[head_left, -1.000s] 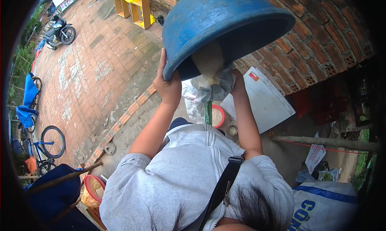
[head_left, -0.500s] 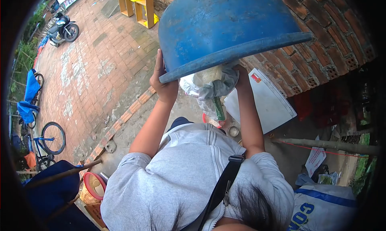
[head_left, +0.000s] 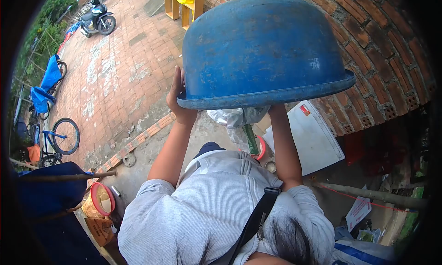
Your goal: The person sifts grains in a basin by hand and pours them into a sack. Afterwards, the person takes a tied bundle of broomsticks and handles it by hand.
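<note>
A large scuffed blue plastic tub is held up in front of me, tilted, with its base up and its opening facing down. My left hand grips the left end of its rim, thumb along the outer wall. Under the right part of the rim is my right hand; the rim hides its fingers, so its grip cannot be made out. Below the tub, beside my right wrist, is a crumpled whitish plastic bag with a green printed strip. The tub hides the bag's upper part.
A white panel lies right of my right forearm, near a brick wall. A red-rimmed bowl and small tin are on the ground. A red-rimmed bucket, bicycle and motorbike are left.
The tub has tipped and dropped lower in view, covering the bag's upper part and my right hand's fingers. My left hand still holds the rim. The view has shifted slightly.
</note>
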The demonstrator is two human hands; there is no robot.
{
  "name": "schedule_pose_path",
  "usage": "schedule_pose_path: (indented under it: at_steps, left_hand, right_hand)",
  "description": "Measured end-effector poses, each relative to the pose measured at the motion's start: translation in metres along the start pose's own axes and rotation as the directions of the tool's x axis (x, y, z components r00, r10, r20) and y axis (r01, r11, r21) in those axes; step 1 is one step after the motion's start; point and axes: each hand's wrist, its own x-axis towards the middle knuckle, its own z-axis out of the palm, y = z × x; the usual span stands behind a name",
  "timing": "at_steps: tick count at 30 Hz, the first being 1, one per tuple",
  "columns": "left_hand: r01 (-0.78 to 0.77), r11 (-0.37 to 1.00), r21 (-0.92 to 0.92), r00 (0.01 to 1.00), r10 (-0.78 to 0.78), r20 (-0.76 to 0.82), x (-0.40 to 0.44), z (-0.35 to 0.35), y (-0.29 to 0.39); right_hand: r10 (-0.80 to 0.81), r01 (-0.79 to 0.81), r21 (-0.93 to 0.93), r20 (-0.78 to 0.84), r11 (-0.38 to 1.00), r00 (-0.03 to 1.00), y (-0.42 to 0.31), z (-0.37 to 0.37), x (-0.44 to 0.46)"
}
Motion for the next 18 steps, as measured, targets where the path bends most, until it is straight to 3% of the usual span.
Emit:
schedule_pose_path:
  at_steps: [3,5,6,7,9,11,12,14,15,18]
  left_hand:
    - [-0.019,0.995,0.103,0.984,0.037,-0.176,0.026,-0.018,0.032]
    - [0.015,0.974,0.227,0.969,0.042,-0.244,0.038,-0.046,0.036]
    - [0.174,0.955,0.242,0.951,-0.1,-0.292,0.041,-0.064,0.04]
    - [0.169,0.949,0.264,0.947,-0.082,-0.312,0.045,-0.083,0.043]
    - [0.311,0.945,0.098,0.867,-0.24,-0.437,0.051,-0.126,0.048]
    - [0.401,0.911,0.1,0.802,-0.296,-0.519,0.051,-0.176,0.055]
    - [0.467,0.87,0.157,0.763,-0.306,-0.569,0.046,-0.201,0.059]
    - [0.526,0.819,0.228,0.71,-0.275,-0.648,0.029,-0.254,0.073]
    - [0.625,0.74,0.246,0.638,-0.303,-0.708,0.015,-0.275,0.075]
    - [0.768,0.596,0.234,0.48,-0.294,-0.827,-0.022,-0.303,0.076]
  right_hand:
    - [0.201,-0.188,-0.159,0.072,0.969,0.977,0.012,-0.038,0.022]
    - [0.236,-0.222,-0.143,0.086,0.965,0.968,0.014,-0.025,0.022]
    - [0.247,-0.239,-0.121,0.06,0.964,0.967,0.016,-0.016,0.02]
    - [0.271,-0.26,-0.122,0.083,0.958,0.959,0.014,-0.004,0.016]
    - [0.278,-0.278,-0.216,-0.031,0.936,0.96,0.008,0.02,0.01]
    - [0.429,-0.434,-0.067,-0.08,0.898,0.9,0.012,0.036,0.017]
    - [0.369,-0.385,-0.143,-0.124,0.912,0.921,0.015,0.05,0.019]
    - [0.439,-0.43,-0.166,0.023,0.888,0.898,0.01,0.108,0.023]
    - [0.455,-0.434,-0.215,0.061,0.875,0.888,-0.007,0.147,0.025]
    - [0.248,-0.205,-0.336,0.089,0.919,0.965,-0.055,0.236,0.02]
